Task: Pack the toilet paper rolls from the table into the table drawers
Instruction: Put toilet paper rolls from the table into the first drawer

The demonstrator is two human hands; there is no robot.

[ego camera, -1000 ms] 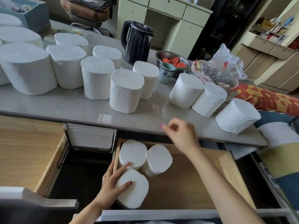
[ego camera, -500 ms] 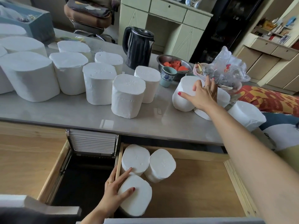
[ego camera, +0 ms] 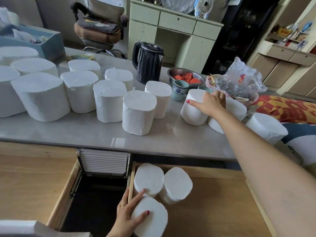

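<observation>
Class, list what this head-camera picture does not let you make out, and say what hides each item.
1. Roll behind the right hand: largely covered by hand and forearm.
2. Left drawer: contents cut off by the left edge.
3. Rolls at far left: cut by the frame, so the count is uncertain.
4. Basket: contents hidden by the plastic bag.

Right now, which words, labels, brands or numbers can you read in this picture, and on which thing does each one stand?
Red and yellow patterned cloth at the right of the table: some light letters are printed on it, but they appear reversed and too blurred to read with confidence.
Black kettle: no readable label.
Toilet paper rolls: plain white, no print.
Blue-patterned cup: decoration only, no words.
Clear plastic bag: a small red mark, not legible.
</observation>
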